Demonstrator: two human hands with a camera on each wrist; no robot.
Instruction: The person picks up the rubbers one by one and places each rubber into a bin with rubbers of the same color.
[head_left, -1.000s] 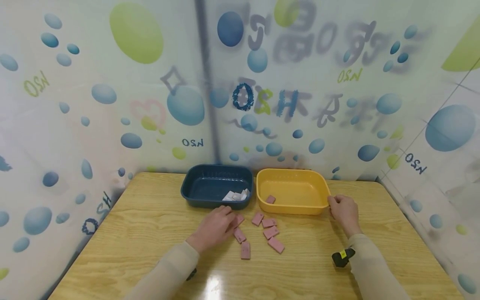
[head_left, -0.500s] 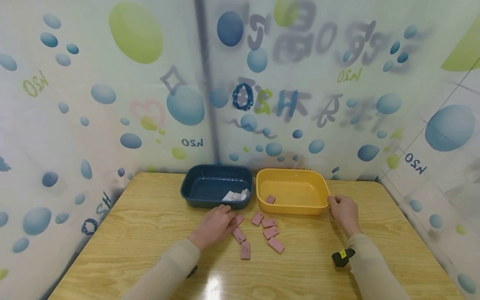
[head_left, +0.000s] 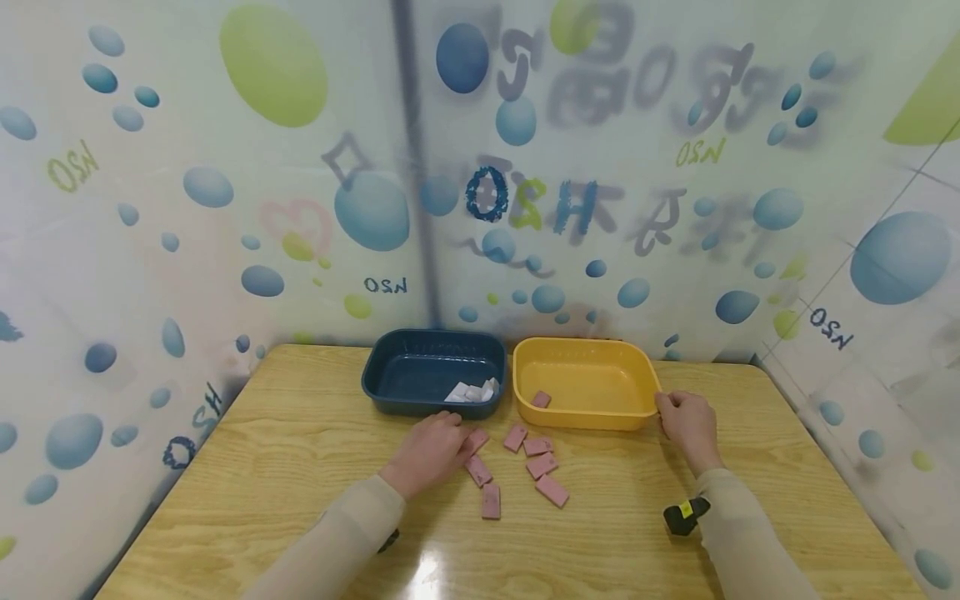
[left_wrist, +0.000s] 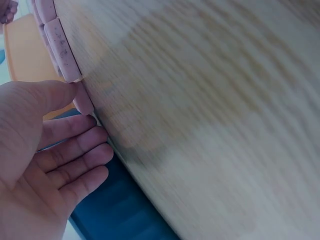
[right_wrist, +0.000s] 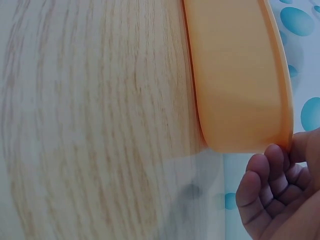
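Note:
My left hand (head_left: pixel 429 454) reaches to the table in front of the dark blue bin (head_left: pixel 412 408). Its thumb and index finger pinch a small pink rectangular block (left_wrist: pixel 83 100), partly hidden by the hand in the head view. The other fingers (left_wrist: pixel 82 162) are gently bent beside the blue bin. Two more pink blocks, one of them a marked block (head_left: pixel 478 471), trail from it toward me. Over at the yellow bin (head_left: pixel 592 419), my right hand (head_left: pixel 687 425) pinches the front right corner of the rim between thumb and bent fingers.
Several pink blocks (head_left: pixel 542 465) lie in a loose row before the yellow bin, and one pink block (head_left: pixel 541 399) is inside it. White pieces (head_left: pixel 474 391) sit in the blue bin. A patterned wall (head_left: pixel 480 275) stands right behind both bins on the wooden table (head_left: pixel 615 542).
The left forearm has shifted very slightly to the right. Both hands keep their places, and the blocks and bins look unchanged.

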